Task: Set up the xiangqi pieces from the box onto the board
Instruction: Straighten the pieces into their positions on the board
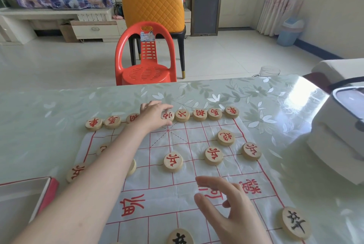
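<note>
L hand (pixel 154 112) pinching red piece (pixel 169 115), R hand (pixel 228 210) open over board (pixel 157 182)

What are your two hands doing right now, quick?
Left hand: pinches a red piece in the far row.
Right hand: open, holds nothing, above the board.

Single head cam, wide-angle, looking forward and down across the table (pixel 49 113).
It's sitting close over the board (pixel 161 188), which is filling the lower half and running off the bottom edge. Left hand (pixel 153 112), gripping a red piece (pixel 168 115), is landing at frame centre; right hand (pixel 226 206) is sitting lower right. Upper half is taking in the red chair (pixel 145 58) and the room behind.
</note>
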